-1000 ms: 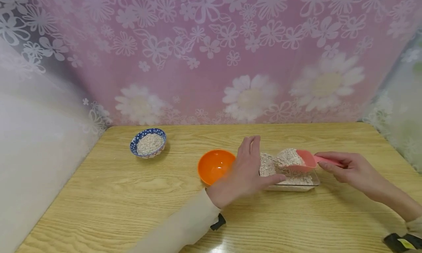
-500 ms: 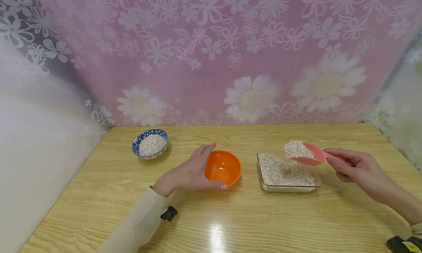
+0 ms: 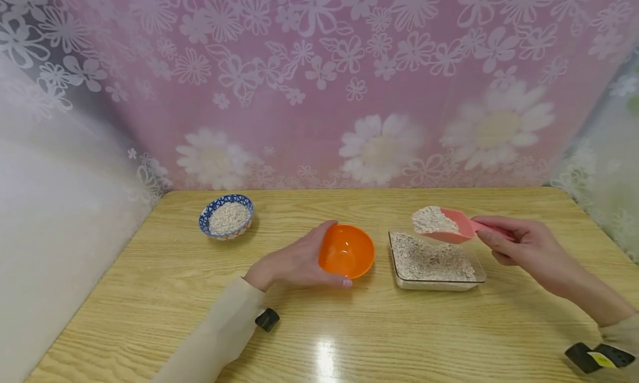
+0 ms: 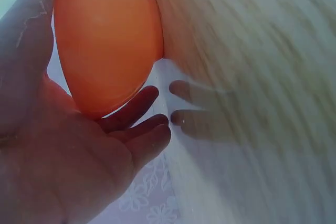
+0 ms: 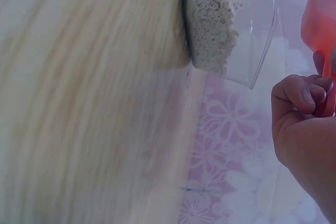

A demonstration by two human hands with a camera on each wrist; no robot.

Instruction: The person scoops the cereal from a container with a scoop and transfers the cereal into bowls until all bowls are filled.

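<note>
Above the glass container (image 3: 439, 286) of oat flakes (image 3: 429, 265), our right hand (image 3: 531, 245) grips a heaped pink scoop (image 3: 461, 230) – mid-transfer, we judge, and wanting a level carry next – while our left hand (image 3: 297, 261) clasps the orange bowl (image 3: 348, 251) left of the container.

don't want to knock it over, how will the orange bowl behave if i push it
The orange bowl would probably move easily, since it looks empty inside. Its smooth, shiny surface may feel slippery. It could tip if pushed high up, as its foot looks narrower than its top.
</note>
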